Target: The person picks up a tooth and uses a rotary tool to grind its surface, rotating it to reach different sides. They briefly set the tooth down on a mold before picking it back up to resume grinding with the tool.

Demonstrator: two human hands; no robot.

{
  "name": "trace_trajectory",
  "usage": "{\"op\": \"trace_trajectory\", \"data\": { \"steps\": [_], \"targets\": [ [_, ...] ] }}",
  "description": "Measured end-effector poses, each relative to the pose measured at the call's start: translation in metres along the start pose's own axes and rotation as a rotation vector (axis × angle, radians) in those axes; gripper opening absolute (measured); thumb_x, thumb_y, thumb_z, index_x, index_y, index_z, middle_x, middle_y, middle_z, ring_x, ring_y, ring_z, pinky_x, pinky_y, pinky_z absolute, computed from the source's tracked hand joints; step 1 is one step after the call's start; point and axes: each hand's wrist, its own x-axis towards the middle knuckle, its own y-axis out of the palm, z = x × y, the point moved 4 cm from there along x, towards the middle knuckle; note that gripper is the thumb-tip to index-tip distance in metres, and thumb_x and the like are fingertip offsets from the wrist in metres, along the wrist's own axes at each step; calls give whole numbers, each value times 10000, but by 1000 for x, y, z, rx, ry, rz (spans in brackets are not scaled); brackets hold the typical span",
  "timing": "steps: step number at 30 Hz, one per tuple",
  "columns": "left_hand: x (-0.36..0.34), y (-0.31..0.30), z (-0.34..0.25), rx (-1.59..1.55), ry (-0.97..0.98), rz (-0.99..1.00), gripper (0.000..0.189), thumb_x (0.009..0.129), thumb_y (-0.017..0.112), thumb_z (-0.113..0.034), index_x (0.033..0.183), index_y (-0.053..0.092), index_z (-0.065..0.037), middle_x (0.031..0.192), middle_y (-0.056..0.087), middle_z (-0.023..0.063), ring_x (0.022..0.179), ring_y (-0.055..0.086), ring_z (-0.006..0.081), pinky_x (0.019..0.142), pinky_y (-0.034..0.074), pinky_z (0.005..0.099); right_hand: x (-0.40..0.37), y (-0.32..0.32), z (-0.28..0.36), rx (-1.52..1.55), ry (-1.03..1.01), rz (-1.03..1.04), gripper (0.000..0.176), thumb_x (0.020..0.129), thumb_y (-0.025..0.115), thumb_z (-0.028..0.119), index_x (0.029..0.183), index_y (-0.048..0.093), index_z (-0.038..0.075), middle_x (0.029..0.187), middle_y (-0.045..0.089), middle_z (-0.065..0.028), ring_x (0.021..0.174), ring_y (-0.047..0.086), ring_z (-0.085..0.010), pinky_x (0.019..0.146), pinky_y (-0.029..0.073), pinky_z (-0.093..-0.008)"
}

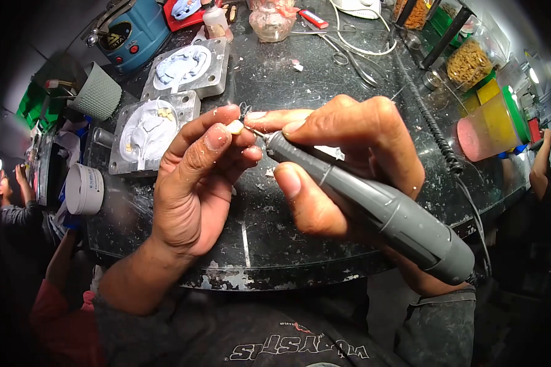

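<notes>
Between the thumb and fingers of my left hand (196, 165) is a small cream-coloured artificial tooth (234, 127), mostly covered by the fingertips. My right hand (355, 159) is wrapped round a dark grey rotary handpiece (373, 205), its body slanting down to the lower right. The thin bur (257, 132) at its tip points left and reaches the tooth; whether it touches cannot be made out. Left of my hands lies an open metal flask half (125, 156) filled with white plaster, with several cream teeth (165, 114) set in it.
Behind it lies a second flask half (217, 73) with a bluish-white mould. A blue machine (134, 37) and a grey cup (98, 92) stand at left. Scissors (349, 58) and a coiled cable (431, 119) lie to the right, near a green-lidded pink tub (487, 128).
</notes>
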Motion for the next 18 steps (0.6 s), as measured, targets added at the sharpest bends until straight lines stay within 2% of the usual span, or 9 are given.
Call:
{"op": "trace_trajectory", "data": {
  "steps": [4,6,13,18],
  "targets": [
    [0,-1,0,-23,-23,11,284,948,584,-96,1204,597,25,996,693,150,917,679,208,866,550,330,0,4,-4,24,2,-6,318,781,696,-25,1022,490,-45,869,638,-178,960,683,-323,826,548,-365],
    [0,-2,-1,-6,-15,29,276,946,585,-86,1191,598,41,1003,692,155,924,682,213,869,557,333,-1,4,-10,33,-100,-184,281,689,769,33,923,625,-24,823,681,-123,743,706,-184,667,560,-258],
    [0,0,0,-7,12,28,271,935,590,-57,1186,600,45,1005,690,158,936,682,220,879,559,336,-2,5,-9,35,-39,-205,269,691,766,28,913,625,-24,820,680,-124,744,708,-192,666,563,-260],
    [0,1,0,7,15,50,262,928,591,-42,1171,610,55,1010,690,160,943,679,217,876,560,334,-1,6,-13,87,-97,-211,256,707,768,28,910,624,-29,804,673,-120,723,699,-181,656,559,-259]
  ]
}}
